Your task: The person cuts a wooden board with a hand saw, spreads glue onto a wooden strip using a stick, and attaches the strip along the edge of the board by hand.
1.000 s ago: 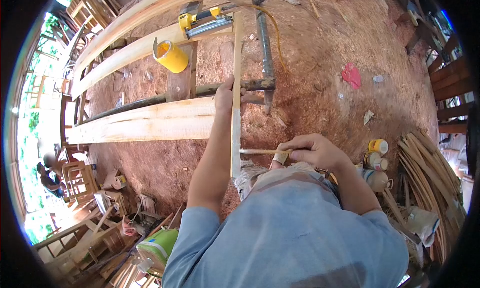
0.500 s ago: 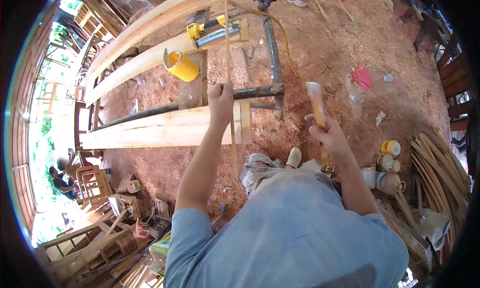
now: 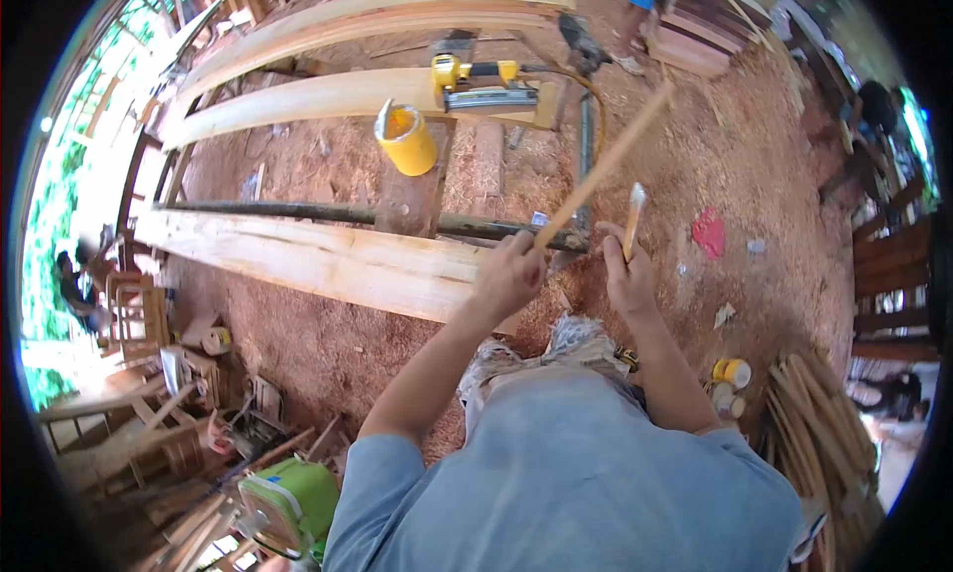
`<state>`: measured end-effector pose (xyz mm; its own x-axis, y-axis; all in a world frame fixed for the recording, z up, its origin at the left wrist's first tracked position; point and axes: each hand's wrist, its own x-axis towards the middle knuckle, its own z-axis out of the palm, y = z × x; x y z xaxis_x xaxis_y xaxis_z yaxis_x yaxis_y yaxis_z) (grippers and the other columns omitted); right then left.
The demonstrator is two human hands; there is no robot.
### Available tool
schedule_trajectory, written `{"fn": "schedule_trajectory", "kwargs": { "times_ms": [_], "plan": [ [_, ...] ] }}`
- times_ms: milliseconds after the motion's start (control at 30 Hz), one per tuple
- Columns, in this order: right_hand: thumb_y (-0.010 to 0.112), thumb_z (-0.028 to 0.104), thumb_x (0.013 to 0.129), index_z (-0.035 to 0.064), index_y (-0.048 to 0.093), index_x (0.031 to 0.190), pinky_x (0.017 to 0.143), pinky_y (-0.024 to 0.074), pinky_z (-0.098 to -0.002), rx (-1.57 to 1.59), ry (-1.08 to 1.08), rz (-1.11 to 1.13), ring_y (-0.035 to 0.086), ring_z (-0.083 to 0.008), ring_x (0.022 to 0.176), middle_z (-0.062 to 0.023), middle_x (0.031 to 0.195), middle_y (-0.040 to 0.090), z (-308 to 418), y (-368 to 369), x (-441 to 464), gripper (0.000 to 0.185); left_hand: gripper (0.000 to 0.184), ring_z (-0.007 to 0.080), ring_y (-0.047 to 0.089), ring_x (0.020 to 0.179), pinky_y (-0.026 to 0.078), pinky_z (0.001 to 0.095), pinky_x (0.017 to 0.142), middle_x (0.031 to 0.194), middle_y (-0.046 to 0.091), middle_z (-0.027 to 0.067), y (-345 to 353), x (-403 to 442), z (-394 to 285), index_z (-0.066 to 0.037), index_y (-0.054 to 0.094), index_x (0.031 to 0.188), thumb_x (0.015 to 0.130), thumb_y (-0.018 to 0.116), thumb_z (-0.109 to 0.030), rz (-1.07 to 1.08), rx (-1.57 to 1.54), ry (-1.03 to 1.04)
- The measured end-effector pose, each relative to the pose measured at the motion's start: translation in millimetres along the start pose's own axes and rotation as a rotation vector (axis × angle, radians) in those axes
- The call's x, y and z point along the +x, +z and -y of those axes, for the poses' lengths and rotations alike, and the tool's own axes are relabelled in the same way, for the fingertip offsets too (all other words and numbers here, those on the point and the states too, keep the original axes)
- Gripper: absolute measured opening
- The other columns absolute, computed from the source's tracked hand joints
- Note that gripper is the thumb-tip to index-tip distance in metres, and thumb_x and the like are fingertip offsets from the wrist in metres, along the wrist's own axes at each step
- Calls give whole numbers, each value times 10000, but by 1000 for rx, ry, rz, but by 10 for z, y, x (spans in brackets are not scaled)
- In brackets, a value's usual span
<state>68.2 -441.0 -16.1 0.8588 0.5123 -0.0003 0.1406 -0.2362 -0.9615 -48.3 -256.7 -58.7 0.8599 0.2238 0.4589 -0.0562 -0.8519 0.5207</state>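
My left hand [image 3: 511,274] is wrapped round the lower end of a thin wooden strip [image 3: 615,162], which slants up to the right. In my right hand [image 3: 629,274] is a brush [image 3: 634,213], pinched by its handle with the pale bristles upward. Below my left hand lies the near end of a wide plank [image 3: 328,259]. Beyond it, a yellow container [image 3: 408,147] with its top open stands on a crosspiece. A yellow nail gun [image 3: 486,83] rests on the middle plank [image 3: 298,99].
Metal bars [image 3: 586,155] form a frame beside the planks. A red scrap [image 3: 709,233] lies on the sawdust-covered ground. Containers [image 3: 733,372] and bundled strips [image 3: 819,423] are at right, a green container [image 3: 303,493] at lower left. People are at the left edge, top and right.
The strip has swung from upright to a slant up to the right. My left hand has moved right, nearer my right hand. The brush, earlier level by the strip, now points up.
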Motion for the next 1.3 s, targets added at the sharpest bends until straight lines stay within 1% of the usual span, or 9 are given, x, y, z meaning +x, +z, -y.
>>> {"fn": "schedule_trajectory", "kwargs": {
  "times_ms": [167, 300, 467, 667, 767, 833, 933, 1067, 1300],
  "plan": [
    [567, 92, 961, -1, 640, 1202, 912, 477, -474, -356, -537, -16, 625, -380, 1045, -203, 1109, 665, -290, 120, 451, 268, 156, 289, 550, 957, 468, 436, 812, 998, 547, 79, -24, -52, -29, -73, 658, 846, 701, 691, -120, 197, 213, -116],
    [596, 83, 897, 27, 646, 1210, 959, 442, -525, -410, -814, 115, 618, -376, 1064, -187, 1116, 667, -255, 168, 1049, 322, 227, 257, 550, 1058, 444, 411, 896, 1123, 601, 45, -227, 143, -152, -68, 686, 914, 691, 695, -110, 13, 271, -184],
    [643, 184, 874, 85, 710, 1040, 931, 444, -515, -449, -557, 623, 654, -329, 969, -146, 946, 694, -577, -5, 1959, 205, 197, 245, 552, 1103, 437, 405, 915, 1182, 614, 38, 121, 502, 24, -83, 699, 886, 692, 693, -116, 21, 444, -206],
    [613, 228, 949, 31, 696, 965, 773, 494, -472, -423, -352, 560, 654, -378, 828, -196, 820, 665, -875, -807, 2446, 214, 184, 322, 520, 1282, 416, 485, 1058, 1289, 599, 129, 269, 1058, -487, -49, 703, 960, 776, 705, -57, -352, 208, -283],
    [600, 235, 980, 18, 691, 960, 704, 497, -449, -471, -234, 526, 654, -377, 782, -206, 803, 653, -1107, -1287, 2731, 236, 467, 339, 575, 1131, 437, 416, 1014, 1200, 614, 170, 16, 479, -289, -44, 590, 1245, 796, 703, 15, -781, 408, -732],
    [600, 241, 985, 12, 690, 952, 701, 495, -443, -429, -240, 519, 656, -366, 776, -205, 800, 653, -1437, -1527, 3016, 248, 358, 380, 569, 1065, 460, 446, 936, 1168, 602, 225, -126, -302, 32, 67, 607, 1041, 851, 771, -188, -1009, 564, -1003],
    [605, 251, 989, 0, 686, 939, 703, 491, -432, -405, -169, 573, 656, -345, 773, -199, 799, 654, -897, -1647, 3016, 268, 317, 337, 621, 966, 510, 435, 846, 1108, 639, 214, -203, -889, -26, 75, 607, 992, 917, 711, -215, -737, 658, -1756],
    [615, 254, 983, -5, 689, 934, 707, 482, -423, -524, -374, 740, 643, -311, 762, -175, 785, 652, -633, -1441, 3148, 274, 340, 243, 687, 762, 556, 380, 661, 982, 692, 121, 99, -1165, -101, 46, 615, 1064, 989, 648, -284, -1382, -914, -1372],
    [640, 258, 954, 24, 716, 913, 701, 476, -432, -610, -628, 1083, 638, -334, 772, -165, 800, 666, -39, -653, 2965, 250, 353, 229, 689, 825, 559, 392, 703, 984, 691, 108, 256, -1416, -341, 21, 577, 1100, 1008, 624, -316, -1354, -757, -1536]
  ]
}}
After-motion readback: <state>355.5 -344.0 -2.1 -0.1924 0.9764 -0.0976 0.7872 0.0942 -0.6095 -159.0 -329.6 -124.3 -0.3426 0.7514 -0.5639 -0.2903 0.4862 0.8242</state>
